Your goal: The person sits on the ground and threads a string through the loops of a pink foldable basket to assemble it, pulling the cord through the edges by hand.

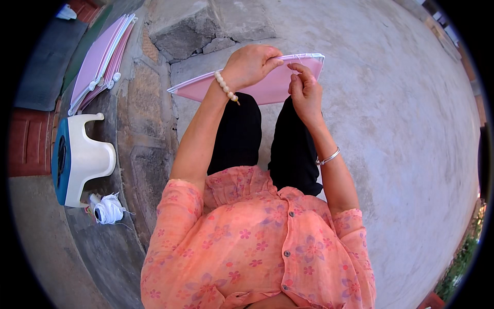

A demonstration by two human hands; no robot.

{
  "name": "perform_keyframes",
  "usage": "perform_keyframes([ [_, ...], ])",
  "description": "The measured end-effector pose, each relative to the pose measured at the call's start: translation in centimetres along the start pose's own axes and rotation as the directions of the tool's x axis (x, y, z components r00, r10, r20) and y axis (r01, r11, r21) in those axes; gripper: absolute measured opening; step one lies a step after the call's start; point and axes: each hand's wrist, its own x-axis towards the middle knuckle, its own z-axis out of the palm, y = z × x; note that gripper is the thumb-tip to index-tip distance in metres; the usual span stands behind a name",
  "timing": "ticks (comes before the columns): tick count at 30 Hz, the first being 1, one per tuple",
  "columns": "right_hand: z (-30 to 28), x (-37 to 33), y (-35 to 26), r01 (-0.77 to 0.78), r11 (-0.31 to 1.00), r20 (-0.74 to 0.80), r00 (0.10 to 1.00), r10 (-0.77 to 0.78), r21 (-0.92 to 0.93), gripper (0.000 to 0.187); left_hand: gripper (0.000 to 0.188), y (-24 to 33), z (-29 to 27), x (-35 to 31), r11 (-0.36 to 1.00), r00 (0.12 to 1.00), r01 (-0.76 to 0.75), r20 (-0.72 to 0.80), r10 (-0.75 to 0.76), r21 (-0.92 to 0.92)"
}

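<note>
Both hands work at one flat pink panel with white edging [267,85] held over the knees: left hand [249,64] grips its top edge, right hand [304,87] pinches thin white thread [294,64] beside it.

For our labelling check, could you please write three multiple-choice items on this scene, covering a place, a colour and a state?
1. Where does the stack of spare panels lie?
A. to the person's left
B. on the lap
C. to the person's right

2. What colour is the panel being held?
A. green
B. pink
C. yellow

3. What is the left hand doing?
A. hanging free
B. resting on the stool
C. gripping the panel's top edge

A: the stack lies on the stone ledge at upper left.
B: its face is pink.
C: its fingers curl over the edge.
</note>
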Motion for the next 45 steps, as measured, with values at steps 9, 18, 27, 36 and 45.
perform_keyframes([
  [9, -0.1, -2.3, 0.2, -0.084, 0.995, -0.054, 0.995, 0.081, -0.061, 0.021, 0.004, 2.6, 3.5, -2.7, 0.925, 0.913, -0.157, -0.306, 0.269, 0.346],
  [18, -1.9, -6.0, 3.5, -0.06, 0.996, -0.071, 0.996, 0.055, -0.067, 0.017, 0.006, 3.6, 6.6, -4.7, 0.858, 0.907, -0.221, -0.225, 0.355, 0.464],
  [27, -2.3, -9.2, 5.6, -0.128, 0.99, -0.081, 0.989, 0.123, -0.061, 0.008, 0.016, 4.3, 9.3, -6.8, 0.88, 0.924, -0.236, -0.185, 0.335, 0.413],
  [36, -0.4, -7.4, 3.6, -0.275, 0.865, -0.186, 0.907, 0.378, 0.419, 0.015, 0.013, 3.8, 10.8, -5.7, 0.896, 0.922, -0.247, -0.196, 0.335, 0.368],
  [45, -8.2, -3.8, -3.3, -0.119, 0.771, 0.039, 0.982, 0.184, -0.625, 0.015, 0.006, 2.9, 10.3, -4.9, 0.871, 0.924, -0.208, -0.203, 0.325, 0.446],
])
